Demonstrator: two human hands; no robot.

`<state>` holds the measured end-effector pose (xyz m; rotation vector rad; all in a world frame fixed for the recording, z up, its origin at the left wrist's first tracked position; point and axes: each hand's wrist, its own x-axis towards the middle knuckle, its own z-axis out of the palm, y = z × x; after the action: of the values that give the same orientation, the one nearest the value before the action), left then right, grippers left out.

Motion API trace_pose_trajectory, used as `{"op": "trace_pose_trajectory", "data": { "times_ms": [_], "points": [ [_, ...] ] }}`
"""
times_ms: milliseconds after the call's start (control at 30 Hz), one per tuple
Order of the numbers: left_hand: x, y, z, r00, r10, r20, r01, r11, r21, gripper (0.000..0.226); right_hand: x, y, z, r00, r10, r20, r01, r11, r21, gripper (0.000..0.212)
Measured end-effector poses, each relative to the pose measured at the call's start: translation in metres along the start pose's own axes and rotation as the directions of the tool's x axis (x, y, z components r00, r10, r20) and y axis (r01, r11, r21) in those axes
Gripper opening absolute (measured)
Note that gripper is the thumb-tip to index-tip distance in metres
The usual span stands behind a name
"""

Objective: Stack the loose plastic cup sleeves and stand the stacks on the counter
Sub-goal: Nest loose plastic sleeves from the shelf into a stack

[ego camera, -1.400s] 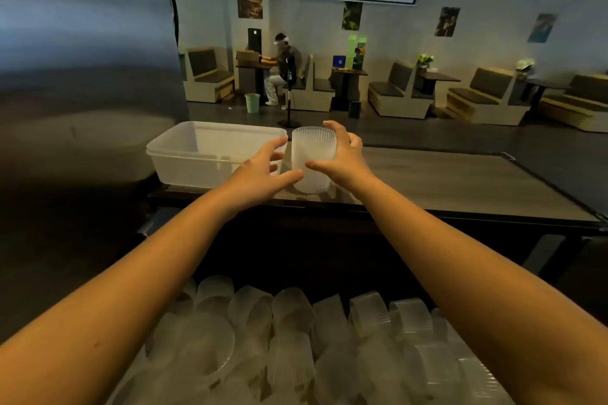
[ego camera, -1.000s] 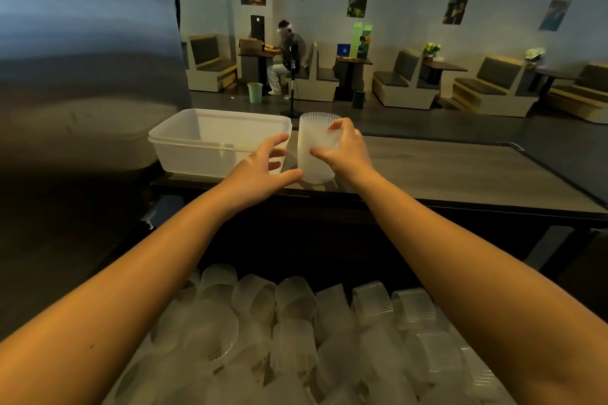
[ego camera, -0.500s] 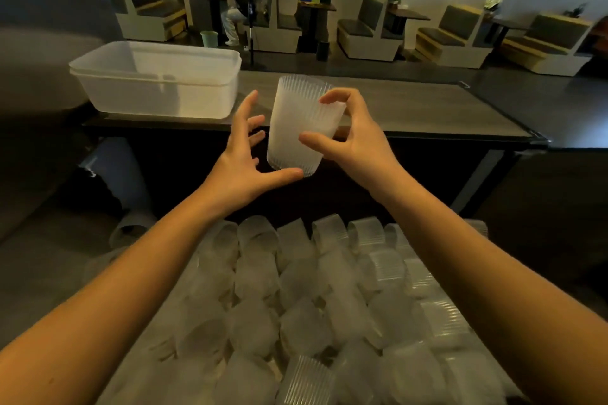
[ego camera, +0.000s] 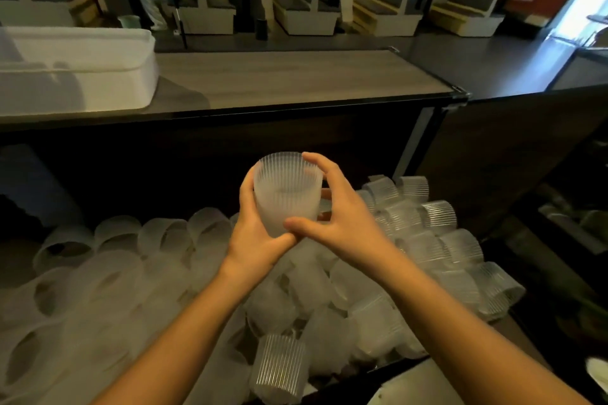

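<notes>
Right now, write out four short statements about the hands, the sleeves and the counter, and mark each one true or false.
1. The left hand and the right hand both hold the sleeve stack. True.
2. The sleeve stack stands on the counter. False: the hands hold it in the air, nearer the camera than the counter, above the loose sleeves.
3. A white tub sits on the counter's left end. True.
4. The loose sleeves are heaped on the counter. False: they lie in a pile below the hands, in front of the counter.
</notes>
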<state>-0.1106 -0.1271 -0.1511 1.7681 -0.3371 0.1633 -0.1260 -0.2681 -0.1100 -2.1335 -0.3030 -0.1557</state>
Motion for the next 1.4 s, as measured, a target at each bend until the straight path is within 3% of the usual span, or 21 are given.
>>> {"op": "trace_pose_trajectory", "data": {
  "times_ms": [200,300,467,667,1133,1267,1400],
  "points": [
    [0.005,0.004,0.026,0.998,-0.021,0.062,0.024,0.999,-0.040,0.086,0.003,0.029,-0.036,0.981,0.166,-0.095,-0.153,0.979,0.132,0.042],
    [0.009,0.002,0.042,0.998,-0.047,0.040,0.048,0.998,-0.034,0.088,0.015,0.074,-0.074,0.951,0.240,-0.198,-0.236,0.971,0.042,0.032],
    [0.011,-0.011,0.076,0.996,-0.082,-0.027,0.082,0.997,0.005,0.090,0.029,0.159,-0.150,0.878,0.394,-0.273,-0.418,0.908,-0.035,0.033],
    [0.015,-0.018,0.112,0.987,-0.147,-0.062,0.148,0.989,0.010,0.091,0.052,0.233,-0.196,0.726,0.678,-0.118,-0.688,0.721,-0.085,0.047],
    [0.013,-0.015,0.134,0.983,-0.185,-0.012,0.185,0.980,0.069,0.091,0.064,0.257,-0.170,0.747,0.657,-0.105,-0.665,0.744,-0.072,0.052],
    [0.011,-0.018,0.131,0.984,-0.179,-0.001,0.178,0.979,0.103,0.091,0.066,0.260,-0.166,0.738,0.662,-0.130,-0.664,0.747,0.034,0.054],
    [0.012,-0.019,0.132,0.986,-0.162,0.034,0.156,0.980,0.126,0.091,0.060,0.244,-0.165,0.766,0.607,-0.209,-0.580,0.794,0.182,0.041]
  ]
}}
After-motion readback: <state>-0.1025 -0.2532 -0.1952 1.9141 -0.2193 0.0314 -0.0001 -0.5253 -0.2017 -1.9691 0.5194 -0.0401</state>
